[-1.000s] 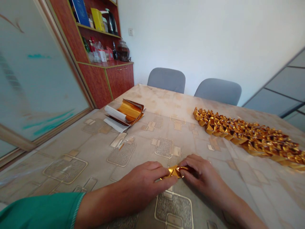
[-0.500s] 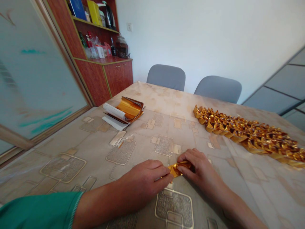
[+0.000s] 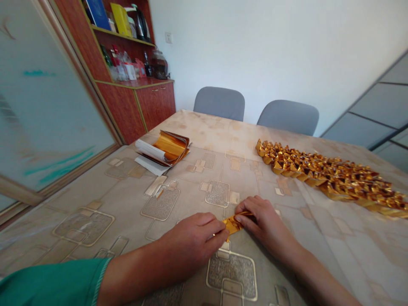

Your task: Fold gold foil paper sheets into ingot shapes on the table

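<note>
A small folded piece of gold foil paper [image 3: 233, 224] is stretched between my two hands, low over the patterned tablecloth. My left hand [image 3: 199, 236] pinches its left end between thumb and fingers. The right end is gripped by my right hand [image 3: 259, 216], its thumb in front and fingers curled behind. Parts of the foil are covered by my fingers. Rows of folded gold foil pieces [image 3: 328, 176] lie at the right. At the back left rests a curled stack of gold and white sheets [image 3: 172, 146].
The patterned tablecloth [image 3: 191, 187] covers the table. Two grey chairs [image 3: 219, 103] [image 3: 288, 117] stand behind its far edge. A red-brown cabinet [image 3: 156, 106] with bottles and a kettle is at the back left, beside a frosted glass door [image 3: 54, 106].
The view has shifted slightly. Between my fingertips the foil looks flatter and a bit more of it shows; both hands still hold it in nearly the same place.
</note>
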`<state>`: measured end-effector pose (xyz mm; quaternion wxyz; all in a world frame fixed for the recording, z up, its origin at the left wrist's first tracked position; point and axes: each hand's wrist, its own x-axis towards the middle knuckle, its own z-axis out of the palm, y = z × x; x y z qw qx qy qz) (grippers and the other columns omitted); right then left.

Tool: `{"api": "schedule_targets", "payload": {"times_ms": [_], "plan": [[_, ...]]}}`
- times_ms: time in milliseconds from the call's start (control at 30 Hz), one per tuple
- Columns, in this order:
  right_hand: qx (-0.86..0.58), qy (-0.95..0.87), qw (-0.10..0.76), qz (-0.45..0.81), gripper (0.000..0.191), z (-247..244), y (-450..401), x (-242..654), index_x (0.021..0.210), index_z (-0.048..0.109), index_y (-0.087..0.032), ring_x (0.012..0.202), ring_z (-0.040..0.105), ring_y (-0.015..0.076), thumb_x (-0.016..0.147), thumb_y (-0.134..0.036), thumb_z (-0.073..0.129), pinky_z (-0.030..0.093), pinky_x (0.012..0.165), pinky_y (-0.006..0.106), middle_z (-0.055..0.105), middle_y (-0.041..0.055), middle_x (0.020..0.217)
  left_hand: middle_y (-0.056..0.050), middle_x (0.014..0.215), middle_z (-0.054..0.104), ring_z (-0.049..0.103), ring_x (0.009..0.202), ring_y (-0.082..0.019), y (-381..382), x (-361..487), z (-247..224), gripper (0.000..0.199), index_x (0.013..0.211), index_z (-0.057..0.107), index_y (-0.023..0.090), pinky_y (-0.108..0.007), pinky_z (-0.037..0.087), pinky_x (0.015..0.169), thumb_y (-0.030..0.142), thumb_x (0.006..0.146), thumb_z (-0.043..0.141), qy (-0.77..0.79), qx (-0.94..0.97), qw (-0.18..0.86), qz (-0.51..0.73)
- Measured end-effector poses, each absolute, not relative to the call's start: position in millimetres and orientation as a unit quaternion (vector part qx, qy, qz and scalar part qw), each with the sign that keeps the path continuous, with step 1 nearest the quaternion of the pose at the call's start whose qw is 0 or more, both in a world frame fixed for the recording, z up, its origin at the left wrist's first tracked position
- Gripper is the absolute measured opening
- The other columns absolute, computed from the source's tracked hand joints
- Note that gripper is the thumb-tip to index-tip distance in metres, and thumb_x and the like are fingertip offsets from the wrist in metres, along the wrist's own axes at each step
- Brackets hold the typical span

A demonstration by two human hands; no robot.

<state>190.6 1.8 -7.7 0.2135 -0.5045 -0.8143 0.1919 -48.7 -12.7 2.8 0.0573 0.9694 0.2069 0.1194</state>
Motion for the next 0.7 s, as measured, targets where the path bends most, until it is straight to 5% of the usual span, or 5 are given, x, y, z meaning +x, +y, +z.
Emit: {"api": "schedule_targets", "payload": {"times_ms": [267,567,700], "plan": [[-0.509,-0.822,0.195,0.166,0.011,-8.1,2.6,188.8,0.082,0.061,-0.022,0.082,0.057,0.0209,0.089,-0.015,0.065,0.036,0.074,0.033,0.064,0.0002,0.081,-0.009,0.101,0.065,0.058,0.089,-0.022,-10.6,-46.6,0.2,0.031,0.122,0.058,0.011,-0.032,0.051,0.08,0.011,0.091,0.053,0.203,0.971,0.046,0.115],[-0.523,-0.832,0.185,0.016,0.018,-0.8,-2.5,186.2,0.093,0.06,-0.021,0.093,0.054,0.027,0.083,-0.026,0.074,0.038,0.079,0.04,0.06,0.0057,0.099,-0.006,0.121,0.063,0.055,0.089,-0.019,-9.9,-41.5,6.9,0.021,0.106,0.063,0.018,-0.03,0.047,0.081,0.011,0.093,0.048,0.215,0.968,0.048,0.123],[-0.504,-0.851,0.147,-0.019,0.012,-5.5,-2.3,184.9,0.088,0.057,-0.021,0.085,0.054,0.0257,0.088,-0.028,0.067,0.04,0.074,0.038,0.059,0.0055,0.09,-0.003,0.125,0.062,0.053,0.089,-0.019,-9.0,-40.8,7.1,0.02,0.106,0.063,0.019,-0.03,0.046,0.082,0.013,0.094,0.049,0.227,0.968,0.05,0.096]]}}
